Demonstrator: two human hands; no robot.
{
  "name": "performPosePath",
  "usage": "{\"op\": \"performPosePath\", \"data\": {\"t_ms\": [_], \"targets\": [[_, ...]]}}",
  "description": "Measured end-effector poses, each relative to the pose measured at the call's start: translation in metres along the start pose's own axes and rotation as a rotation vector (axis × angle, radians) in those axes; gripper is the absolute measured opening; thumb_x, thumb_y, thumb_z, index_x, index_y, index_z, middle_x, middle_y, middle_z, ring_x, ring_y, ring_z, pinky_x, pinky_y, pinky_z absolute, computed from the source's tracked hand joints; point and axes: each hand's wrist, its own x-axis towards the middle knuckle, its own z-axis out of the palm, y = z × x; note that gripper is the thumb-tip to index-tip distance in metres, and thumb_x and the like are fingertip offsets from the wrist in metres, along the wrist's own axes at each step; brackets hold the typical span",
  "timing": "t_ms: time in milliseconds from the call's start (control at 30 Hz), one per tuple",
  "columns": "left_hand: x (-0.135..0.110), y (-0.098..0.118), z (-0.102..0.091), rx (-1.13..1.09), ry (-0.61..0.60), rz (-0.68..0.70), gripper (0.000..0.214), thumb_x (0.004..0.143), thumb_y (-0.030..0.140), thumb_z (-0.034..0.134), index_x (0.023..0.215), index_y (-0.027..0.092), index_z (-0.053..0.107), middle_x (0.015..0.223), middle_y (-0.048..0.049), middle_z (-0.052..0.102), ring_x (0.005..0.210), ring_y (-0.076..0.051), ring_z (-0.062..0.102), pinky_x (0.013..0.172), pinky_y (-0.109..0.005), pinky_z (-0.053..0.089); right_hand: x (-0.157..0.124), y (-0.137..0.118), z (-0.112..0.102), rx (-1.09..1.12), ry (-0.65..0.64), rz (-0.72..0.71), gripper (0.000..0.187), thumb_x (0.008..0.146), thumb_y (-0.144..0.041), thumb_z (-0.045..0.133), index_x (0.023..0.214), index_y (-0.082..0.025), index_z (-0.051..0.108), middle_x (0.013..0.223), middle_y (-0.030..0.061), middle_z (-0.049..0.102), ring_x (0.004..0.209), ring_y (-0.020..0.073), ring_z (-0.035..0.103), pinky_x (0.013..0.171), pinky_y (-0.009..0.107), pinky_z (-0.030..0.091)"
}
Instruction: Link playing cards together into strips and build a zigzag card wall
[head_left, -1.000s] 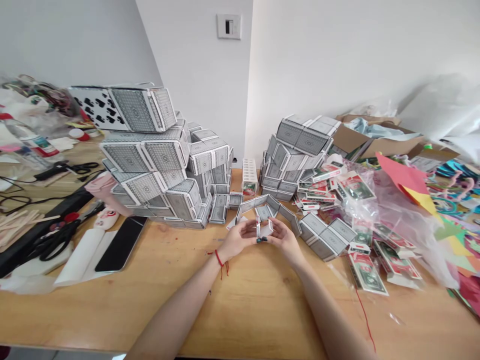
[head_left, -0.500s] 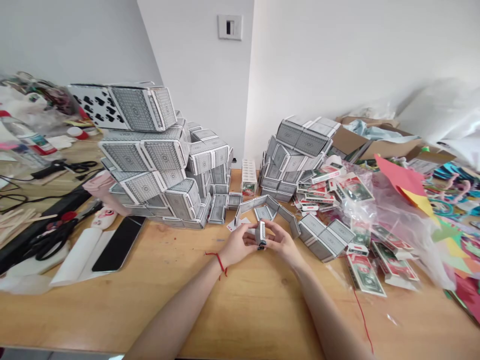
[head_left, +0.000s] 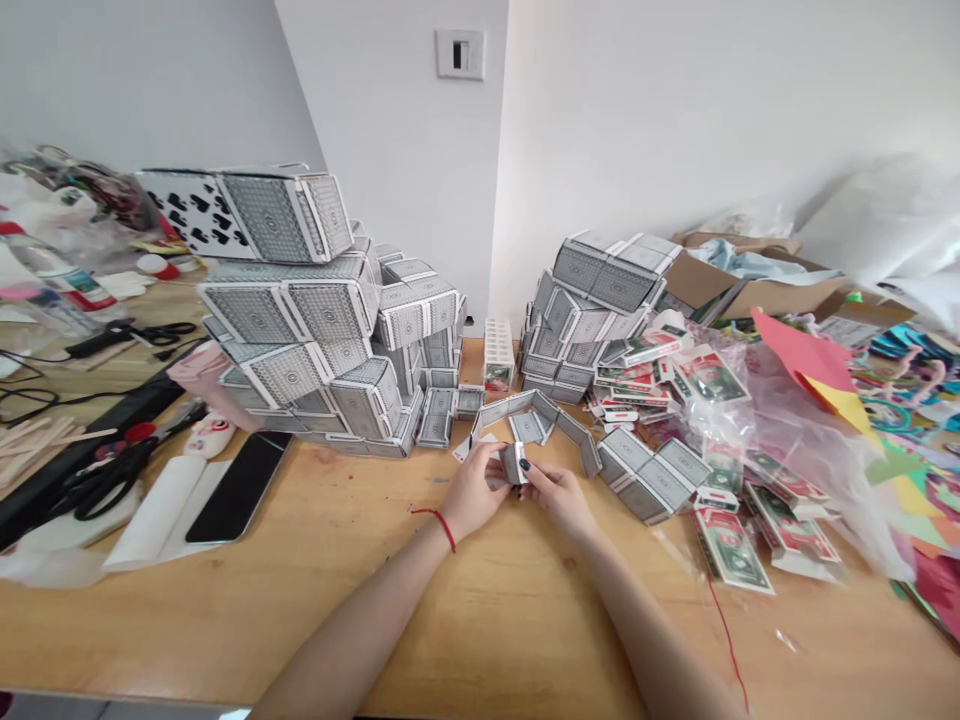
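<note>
Left hand [head_left: 474,494]: yours is half curled, grasping the card [head_left: 512,464].
Right hand [head_left: 559,500]: yours is nearly closed, pinching its right side.
Card: between your two hands.
Card strip [head_left: 576,437]: just beyond your hands.
Phone [head_left: 238,488]: left of your left hand.

Through the head feed I see, on the left, a dark phone [head_left: 238,487] beside white paper [head_left: 154,510], black-handled scissors [head_left: 129,463], pale wooden sticks [head_left: 34,455] and a bottle [head_left: 66,277]; on the right, a cardboard box [head_left: 776,296] near a red sheet [head_left: 799,348]; and, ahead, a wall plate [head_left: 444,55].
</note>
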Motion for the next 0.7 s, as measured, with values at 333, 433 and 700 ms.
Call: {"op": "performPosePath", "data": {"t_ms": [333, 433, 700], "targets": [[-0.001, 0.004, 0.001, 0.051, 0.057, -0.001, 0.049, 0.065, 0.003, 0.058, 0.109, 0.019, 0.045, 0.107, -0.007, 0.048, 0.086, -0.014, 0.059, 0.073, -0.029, 0.054, -0.004, -0.009, 0.003, -0.254, 0.066, -0.062, 0.04, 0.073, -0.053, 0.052, 0.067, -0.015, 0.062, 0.055, 0.0006, 0.053, 0.053, 0.0137, 0.049, 0.054, 0.025, 0.04], [-0.002, 0.006, 0.002, 0.094, 0.084, -0.001, 0.049, 0.063, 0.002, 0.058, 0.107, 0.018, 0.046, 0.106, -0.0066, 0.048, 0.083, -0.013, 0.06, 0.073, -0.029, 0.053, -0.006, -0.012, 0.005, -0.321, 0.104, -0.103, 0.04, 0.075, -0.051, 0.05, 0.061, -0.015, 0.06, 0.053, 0.0, 0.053, 0.053, 0.0135, 0.048, 0.054, 0.024, 0.038], [-0.003, 0.007, 0.003, 0.138, 0.1, 0.04, 0.046, 0.062, 0.002, 0.06, 0.103, 0.019, 0.046, 0.103, -0.0053, 0.048, 0.08, -0.013, 0.059, 0.071, -0.031, 0.054, -0.004, -0.006, 0.003, -0.411, 0.192, -0.119, 0.039, 0.075, -0.05, 0.05, 0.066, -0.013, 0.063, 0.051, 0.0009, 0.054, 0.051, 0.0141, 0.049, 0.05, 0.024, 0.038]]}}
